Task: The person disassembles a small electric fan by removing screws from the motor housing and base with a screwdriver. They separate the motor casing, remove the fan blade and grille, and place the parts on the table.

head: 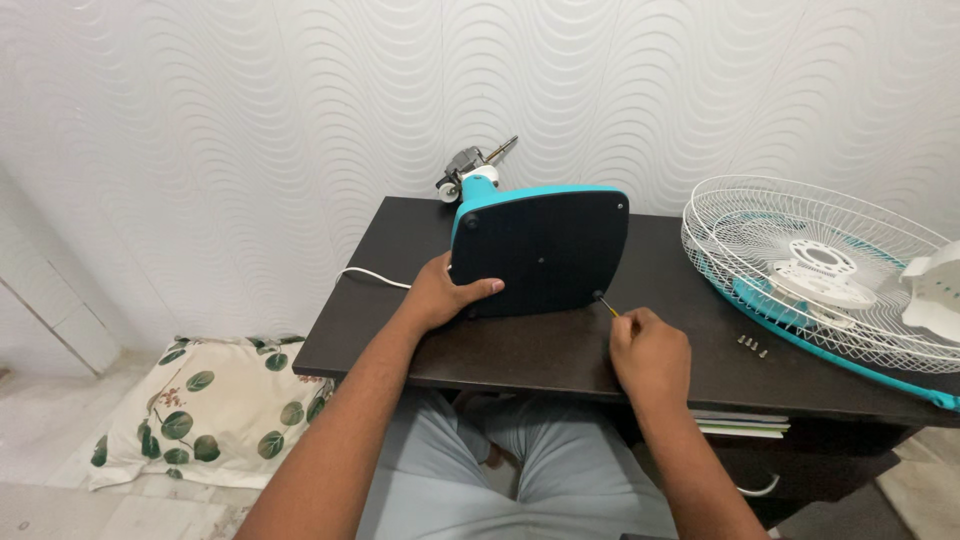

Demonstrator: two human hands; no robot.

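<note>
A teal fan base (545,250) lies tipped on its side on the dark table (520,350), its black underside facing me. My left hand (445,293) grips the base's lower left edge. My right hand (650,350) is closed on a screwdriver (607,306) with a yellow shaft end. Its tip sits at the screw hole in the base's lower right corner. The fan's motor and shaft (470,165) stick up behind the base.
White wire fan guards (810,265) with a teal rim lie on the table's right side. Several small screws (752,345) rest near them. A white cord (375,277) runs off the left edge. A leaf-print pillow (205,410) lies on the floor.
</note>
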